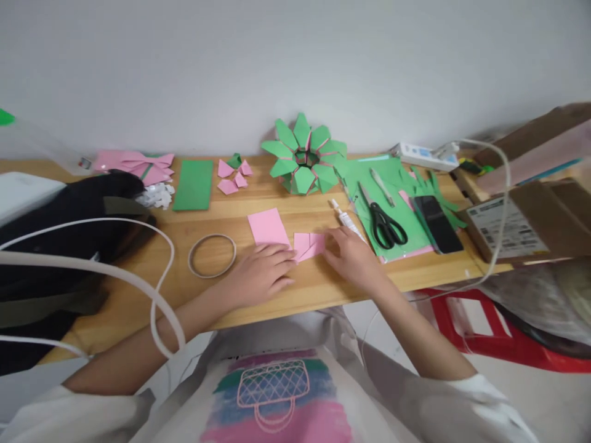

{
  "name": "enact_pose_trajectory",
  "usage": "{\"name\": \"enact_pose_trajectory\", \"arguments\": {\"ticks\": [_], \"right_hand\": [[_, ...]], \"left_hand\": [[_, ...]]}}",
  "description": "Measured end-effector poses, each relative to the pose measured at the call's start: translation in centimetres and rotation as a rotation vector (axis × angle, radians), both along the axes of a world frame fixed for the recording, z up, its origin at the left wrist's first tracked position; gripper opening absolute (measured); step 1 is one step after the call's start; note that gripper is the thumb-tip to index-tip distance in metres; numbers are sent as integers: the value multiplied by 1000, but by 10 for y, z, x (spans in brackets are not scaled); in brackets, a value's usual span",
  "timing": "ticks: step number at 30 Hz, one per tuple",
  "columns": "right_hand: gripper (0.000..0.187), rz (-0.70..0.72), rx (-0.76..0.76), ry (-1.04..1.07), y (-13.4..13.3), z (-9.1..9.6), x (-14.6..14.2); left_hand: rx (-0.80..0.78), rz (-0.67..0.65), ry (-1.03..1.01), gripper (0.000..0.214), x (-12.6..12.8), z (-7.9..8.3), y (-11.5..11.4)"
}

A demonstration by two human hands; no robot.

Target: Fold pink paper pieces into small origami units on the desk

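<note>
A small folded pink paper (308,245) lies on the table between my hands, with crease lines across it. My left hand (264,275) rests palm down with its fingers stretched out, fingertips at the paper's left edge. My right hand (353,255) has its thumb and curled fingers closed at the paper's right edge. A pink paper square (269,226) lies just beyond my left fingers, its near corner by them. Just behind my right hand is a white glue tube (347,220).
A green and pink paper flower (302,159) stands against the wall. To its left lie folded pink pieces (231,178) and a green paper stack (194,184). A tape ring (212,256) sits near my left arm. Black scissors (386,226) and a phone (436,223) are at right.
</note>
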State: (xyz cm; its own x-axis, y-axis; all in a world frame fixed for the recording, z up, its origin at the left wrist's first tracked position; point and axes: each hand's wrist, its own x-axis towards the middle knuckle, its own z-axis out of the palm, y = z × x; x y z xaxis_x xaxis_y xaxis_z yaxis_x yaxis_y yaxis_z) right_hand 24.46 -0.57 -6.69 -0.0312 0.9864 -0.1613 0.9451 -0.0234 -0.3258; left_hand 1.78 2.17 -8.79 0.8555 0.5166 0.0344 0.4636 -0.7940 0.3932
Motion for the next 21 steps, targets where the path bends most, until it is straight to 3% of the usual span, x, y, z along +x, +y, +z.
{"name": "enact_pose_trajectory", "arguments": {"ticks": [5, 9, 10, 13, 17, 21], "right_hand": [[38, 49, -172, 68, 38, 8, 6], [34, 113, -244, 203, 44, 3, 7], [34, 122, -241, 255, 43, 2, 8], [28, 140, -191, 453, 35, -1, 11], [34, 85, 18, 732, 17, 2, 11], [38, 14, 165, 887, -2, 3, -1]], "left_hand": [[-38, 80, -3, 14, 23, 15, 3], [-87, 199, -67, 2, 42, 17, 10], [-108, 229, -96, 12, 46, 17, 12], [-210, 309, -204, 31, 55, 18, 19], [-430, 451, -385, 7, 57, 24, 23], [-670, 591, -642, 13, 54, 29, 16]]}}
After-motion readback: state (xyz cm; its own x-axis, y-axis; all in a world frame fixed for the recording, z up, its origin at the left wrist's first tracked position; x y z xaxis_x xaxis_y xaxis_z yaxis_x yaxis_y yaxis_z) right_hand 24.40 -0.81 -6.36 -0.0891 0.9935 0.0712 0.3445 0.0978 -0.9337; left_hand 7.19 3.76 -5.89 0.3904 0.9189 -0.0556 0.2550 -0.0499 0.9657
